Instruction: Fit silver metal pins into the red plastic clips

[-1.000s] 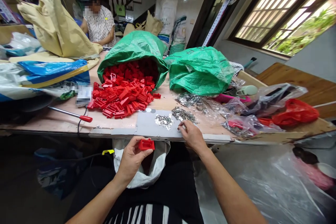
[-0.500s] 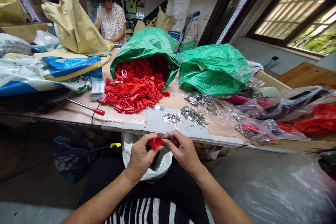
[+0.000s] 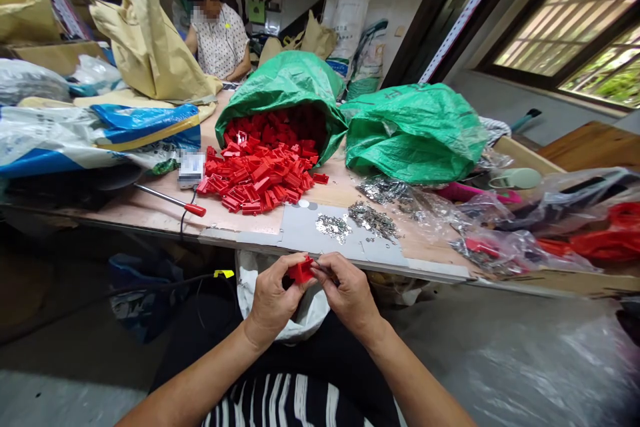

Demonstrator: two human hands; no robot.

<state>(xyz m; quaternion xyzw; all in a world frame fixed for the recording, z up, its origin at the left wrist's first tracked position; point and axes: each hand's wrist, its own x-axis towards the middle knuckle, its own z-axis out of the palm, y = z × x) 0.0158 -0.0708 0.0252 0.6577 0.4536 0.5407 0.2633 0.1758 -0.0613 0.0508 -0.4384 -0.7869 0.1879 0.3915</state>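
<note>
My left hand (image 3: pixel 273 295) pinches a small red plastic part (image 3: pixel 301 271) between thumb and fingers, just in front of the table edge. In my right hand (image 3: pixel 349 291) is a thin dark hand tool (image 3: pixel 323 268), its tip against or very near the right side of the red part. Fingers hide most of the tool, so its exact kind is unclear. Below both hands hangs an open white sack (image 3: pixel 314 321). On the table ahead lie a heap of similar red parts (image 3: pixel 260 177) and two piles of small metal pieces (image 3: pixel 334 228) (image 3: pixel 374 220).
The red heap spills from a green woven bag (image 3: pixel 287 77); another green bag (image 3: pixel 413 130) lies beside it. A red-tipped metal lever (image 3: pixel 173 200) juts out at left. Clear plastic bags (image 3: pixel 505 250) crowd the right. Across the table sits another person (image 3: pixel 220 40).
The red part has turned slightly in my left hand. My right hand has tipped, and the tool's brown handle, visible before, is now hidden. The whole view has shifted slightly.
</note>
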